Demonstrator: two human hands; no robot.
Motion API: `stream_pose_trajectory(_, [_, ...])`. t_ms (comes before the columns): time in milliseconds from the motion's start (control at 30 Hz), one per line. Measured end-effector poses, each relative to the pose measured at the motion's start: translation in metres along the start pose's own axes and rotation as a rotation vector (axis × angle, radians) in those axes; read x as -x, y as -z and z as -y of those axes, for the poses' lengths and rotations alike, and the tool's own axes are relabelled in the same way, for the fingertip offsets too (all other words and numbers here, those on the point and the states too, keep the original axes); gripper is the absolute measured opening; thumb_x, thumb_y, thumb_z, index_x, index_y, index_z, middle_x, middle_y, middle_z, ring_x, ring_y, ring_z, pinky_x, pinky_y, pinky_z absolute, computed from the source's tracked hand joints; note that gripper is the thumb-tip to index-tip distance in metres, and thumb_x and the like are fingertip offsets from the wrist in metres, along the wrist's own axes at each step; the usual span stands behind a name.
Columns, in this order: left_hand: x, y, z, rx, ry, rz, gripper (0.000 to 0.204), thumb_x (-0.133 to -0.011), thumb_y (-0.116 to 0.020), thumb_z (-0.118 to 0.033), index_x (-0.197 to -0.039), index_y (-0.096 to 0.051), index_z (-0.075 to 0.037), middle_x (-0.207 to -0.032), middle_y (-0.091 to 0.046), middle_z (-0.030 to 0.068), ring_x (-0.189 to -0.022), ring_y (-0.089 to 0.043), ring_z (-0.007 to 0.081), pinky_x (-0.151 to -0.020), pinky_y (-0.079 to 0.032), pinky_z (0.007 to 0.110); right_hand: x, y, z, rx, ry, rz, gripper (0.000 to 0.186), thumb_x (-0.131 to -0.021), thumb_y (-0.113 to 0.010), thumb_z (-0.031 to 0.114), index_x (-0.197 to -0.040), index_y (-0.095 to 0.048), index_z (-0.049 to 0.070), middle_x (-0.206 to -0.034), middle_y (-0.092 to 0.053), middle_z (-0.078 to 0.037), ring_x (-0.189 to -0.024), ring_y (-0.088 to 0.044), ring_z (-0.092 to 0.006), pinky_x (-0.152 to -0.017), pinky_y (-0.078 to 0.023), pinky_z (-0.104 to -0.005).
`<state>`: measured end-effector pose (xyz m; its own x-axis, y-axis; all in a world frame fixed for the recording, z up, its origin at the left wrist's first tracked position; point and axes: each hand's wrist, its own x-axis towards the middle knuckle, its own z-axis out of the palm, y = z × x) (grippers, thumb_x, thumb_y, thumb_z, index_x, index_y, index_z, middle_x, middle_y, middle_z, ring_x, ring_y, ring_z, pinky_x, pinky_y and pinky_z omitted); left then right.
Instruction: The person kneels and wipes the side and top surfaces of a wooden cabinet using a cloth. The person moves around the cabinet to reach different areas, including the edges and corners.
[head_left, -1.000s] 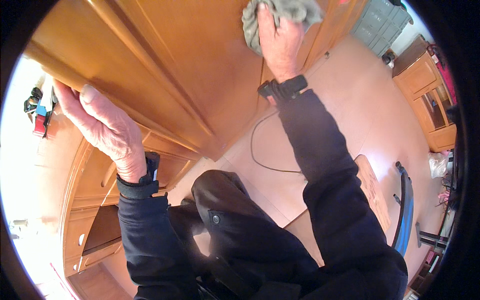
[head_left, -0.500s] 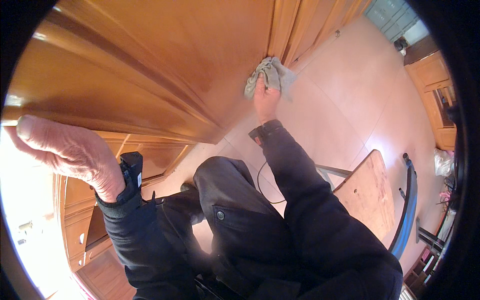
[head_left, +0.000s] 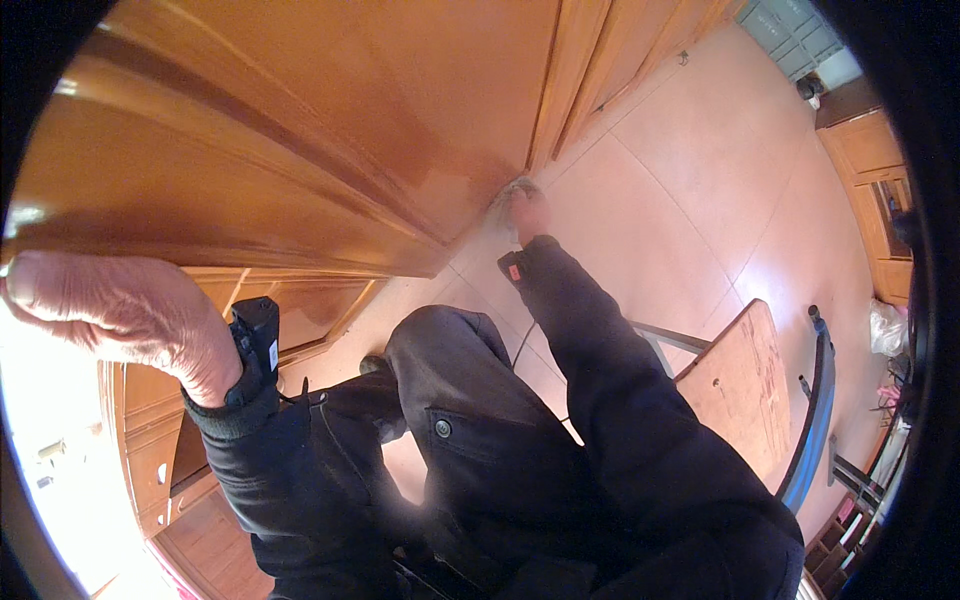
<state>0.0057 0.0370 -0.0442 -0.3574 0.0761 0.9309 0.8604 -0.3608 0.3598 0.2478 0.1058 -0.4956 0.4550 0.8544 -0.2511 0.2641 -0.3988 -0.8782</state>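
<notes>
A large brown wooden door with raised panels fills the upper left. My right hand is closed on a grey cloth at the panel's lower edge, close to the pale tiled floor. Motion smears the hand and cloth, and part of the cloth is hidden behind the fingers. At far left, my left hand grips the door's near edge, its fingers bent and partly out of sight. A black device is strapped to the left wrist.
A wooden board seat on a metal frame stands to my right, beside a blue curved bar. Wooden cabinets are at lower left, and another wooden cabinet is at far right. A white plastic bag lies near the right rim.
My right hand and the cloth have moved down and slightly left along the door panel, toward its lower edge. My left hand has shifted slightly to the left.
</notes>
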Motion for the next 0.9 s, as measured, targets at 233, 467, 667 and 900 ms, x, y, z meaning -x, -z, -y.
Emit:
stream_pose_trajectory(233, [0.001,0.001,-0.003,0.127,0.022,0.102,0.064,-0.102,-0.048,-0.053,-0.147,-0.043,-0.007,-0.137,-0.05,0.0146,-0.117,-0.05,0.0246,-0.103,-0.038,0.039,-0.004,0.013,0.05,-0.443,-0.135,0.037,0.04,-0.086,-0.068,0.03,-0.104,-0.069,-0.006,-0.099,-0.073,-0.018,-0.093,-0.069,-0.0299,-0.083,-0.051,-0.0381])
stream_pose_trajectory(467, [-0.002,-0.004,-0.019,0.32,0.02,0.174,0.06,-0.106,-0.045,-0.044,-0.149,-0.038,-0.003,-0.142,-0.047,0.016,-0.124,-0.047,0.0235,-0.108,-0.036,0.036,0.06,0.097,0.202,-0.644,0.244,0.02,0.031,-0.088,-0.067,0.024,-0.101,-0.068,-0.004,-0.093,-0.07,-0.009,-0.085,-0.065,-0.0181,-0.078,-0.051,-0.0322])
stream_pose_trajectory(667, [-0.004,-0.002,-0.02,0.472,0.073,0.211,0.06,-0.106,-0.05,-0.031,-0.151,-0.029,0.002,-0.142,-0.047,0.0165,-0.128,-0.046,0.0218,-0.11,-0.034,0.034,0.113,0.147,0.348,-0.716,0.753,-0.1,0.022,-0.089,-0.067,0.02,-0.094,-0.069,-0.001,-0.083,-0.069,-0.006,-0.079,-0.062,-0.013,-0.074,-0.05,-0.0309])
stream_pose_trajectory(900, [-0.005,0.0,-0.018,0.48,0.09,0.23,0.058,-0.105,-0.051,-0.025,-0.152,-0.03,0.002,-0.148,-0.041,0.0178,-0.135,-0.042,0.0253,-0.113,-0.032,0.037,0.134,0.178,0.43,-0.419,1.228,-0.472,0.018,-0.094,-0.064,0.013,-0.105,-0.067,-0.001,-0.096,-0.071,-0.011,-0.084,-0.067,-0.024,-0.077,-0.052,-0.034])
